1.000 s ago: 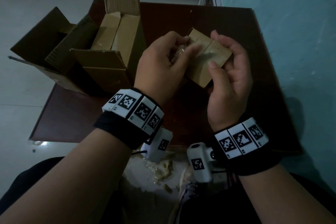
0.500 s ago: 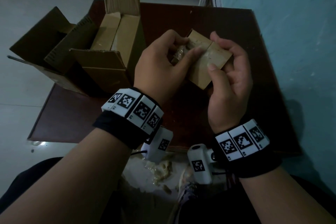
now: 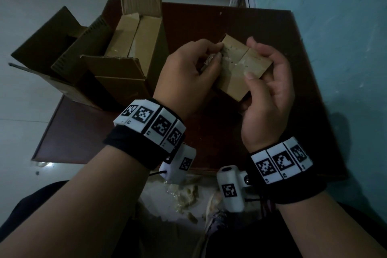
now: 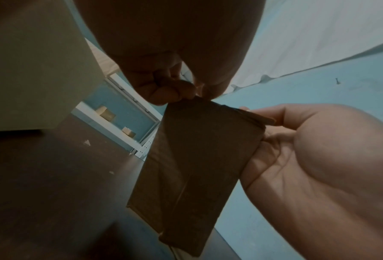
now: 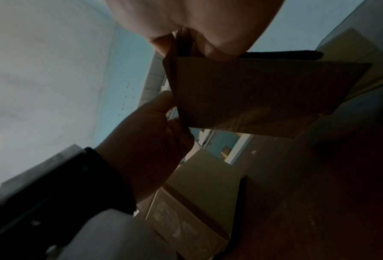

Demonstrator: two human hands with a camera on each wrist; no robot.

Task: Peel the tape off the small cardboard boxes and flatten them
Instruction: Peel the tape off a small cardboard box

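A small cardboard box (image 3: 234, 77) is held above the table, its taped flap side facing up. My right hand (image 3: 270, 94) grips it from the right, thumb pressed on the top and fingers curled round the far edge. My left hand (image 3: 188, 77) pinches a crumpled strip of clear tape (image 3: 210, 61) at the box's left edge. From below, the left wrist view shows the box (image 4: 197, 167) with my left fingers (image 4: 168, 89) at its top corner. In the right wrist view the box (image 5: 252, 95) hangs under my right fingers (image 5: 208, 40).
Larger open cardboard boxes (image 3: 127, 56) stand on the left part of the dark brown table (image 3: 209, 132), one hanging over its left edge. A blue wall (image 3: 335, 48) runs close along the right. Peeled tape scraps (image 3: 186, 192) lie below the table's near edge.
My left fingers have drawn back from the middle of the box top to its left edge, still pinching the tape. The right hand keeps its hold on the box.
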